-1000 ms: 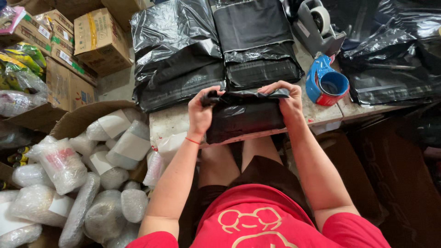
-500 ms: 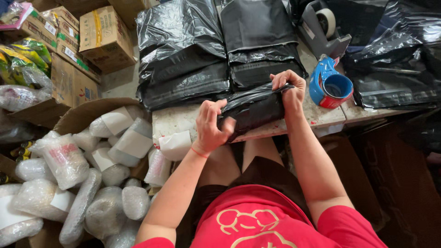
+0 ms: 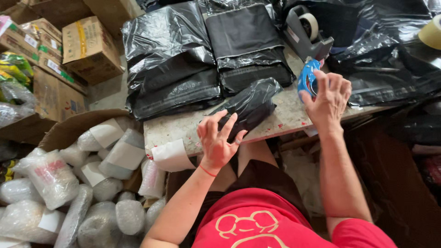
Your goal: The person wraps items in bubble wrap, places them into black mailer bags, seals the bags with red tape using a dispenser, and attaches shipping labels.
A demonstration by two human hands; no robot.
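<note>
Resting open, left hand (image 3: 217, 140) touches black parcel (image 3: 248, 106); right hand (image 3: 328, 98) grips blue tape dispenser (image 3: 307, 79).

Bare tabletop (image 3: 294, 112) between black bags (image 3: 174, 69)

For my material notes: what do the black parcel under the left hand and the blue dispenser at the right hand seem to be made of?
The black parcel looks like thin glossy plastic film, crinkled with sharp highlights. The blue dispenser appears to be hard moulded plastic, smooth and evenly coloured; any metal part is hidden by the right hand.
</note>
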